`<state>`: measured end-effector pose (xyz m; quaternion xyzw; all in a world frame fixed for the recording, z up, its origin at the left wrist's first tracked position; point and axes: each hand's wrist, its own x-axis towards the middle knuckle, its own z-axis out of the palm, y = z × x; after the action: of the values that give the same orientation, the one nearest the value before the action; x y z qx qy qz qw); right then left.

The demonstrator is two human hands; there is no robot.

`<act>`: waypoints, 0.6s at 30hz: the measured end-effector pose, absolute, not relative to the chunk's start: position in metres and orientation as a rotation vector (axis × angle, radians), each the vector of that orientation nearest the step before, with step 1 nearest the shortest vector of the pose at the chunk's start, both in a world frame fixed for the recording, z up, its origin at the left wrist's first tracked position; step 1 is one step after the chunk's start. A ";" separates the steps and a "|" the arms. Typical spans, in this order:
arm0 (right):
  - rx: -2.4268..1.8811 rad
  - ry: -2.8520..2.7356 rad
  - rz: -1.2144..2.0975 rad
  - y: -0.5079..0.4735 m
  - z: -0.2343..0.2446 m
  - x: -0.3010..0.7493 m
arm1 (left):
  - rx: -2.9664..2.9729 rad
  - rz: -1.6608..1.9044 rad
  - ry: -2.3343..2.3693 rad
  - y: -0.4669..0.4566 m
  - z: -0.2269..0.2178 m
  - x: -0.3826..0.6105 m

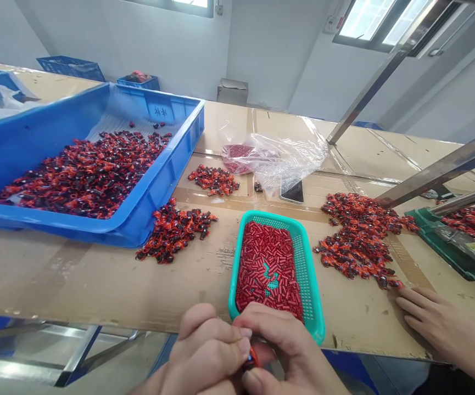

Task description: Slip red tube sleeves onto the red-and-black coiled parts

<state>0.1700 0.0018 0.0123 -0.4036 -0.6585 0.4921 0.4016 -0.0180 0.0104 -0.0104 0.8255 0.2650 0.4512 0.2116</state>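
Note:
My left hand (208, 351) and my right hand (290, 348) meet at the near table edge, their fingers closed round a small shiny red-and-black part (251, 360). Most of that part is hidden by the fingers; its kind is unclear. Just beyond my hands stands a green plastic basket (312, 285), full of short dark-red tubes (268, 247), with a bit of its bottom showing through. Left of it lies a loose pile of red-and-black parts (175, 230), which look similar to the held one.
A large blue tray (97, 227) holds a heap of red-and-black parts. Behind the basket lie a clear plastic bag (290, 156), a phone (293, 192) and a small pile (213, 181). Another person's hand (430, 312) touches the right pile (356, 236), near a metal post (439, 170).

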 end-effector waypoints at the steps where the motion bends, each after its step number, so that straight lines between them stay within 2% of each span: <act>1: -1.040 -1.667 1.203 -0.001 0.011 0.173 | 2.313 1.258 0.726 0.014 -0.009 -0.014; 4: -1.148 -1.667 1.018 -0.004 0.009 0.196 | 2.427 1.340 0.715 0.025 -0.006 0.000; 6: -1.378 -1.677 0.727 0.001 0.006 0.225 | 2.507 1.348 0.713 0.034 -0.009 0.008; 9: -1.759 -1.598 0.172 0.017 -0.005 0.282 | 2.590 1.124 0.737 0.047 -0.020 0.010; 11: -1.882 -1.529 -0.047 0.029 -0.016 0.318 | 2.627 0.977 0.732 0.053 -0.029 0.005; 18: -2.129 -1.504 -0.398 0.052 -0.047 0.376 | 2.804 0.937 0.583 0.057 -0.052 -0.015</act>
<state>0.3762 0.0519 -0.0467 -0.7820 -0.5522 -0.1461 0.2496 -0.0148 0.0566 -0.0522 0.9286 0.1931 0.3104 0.0640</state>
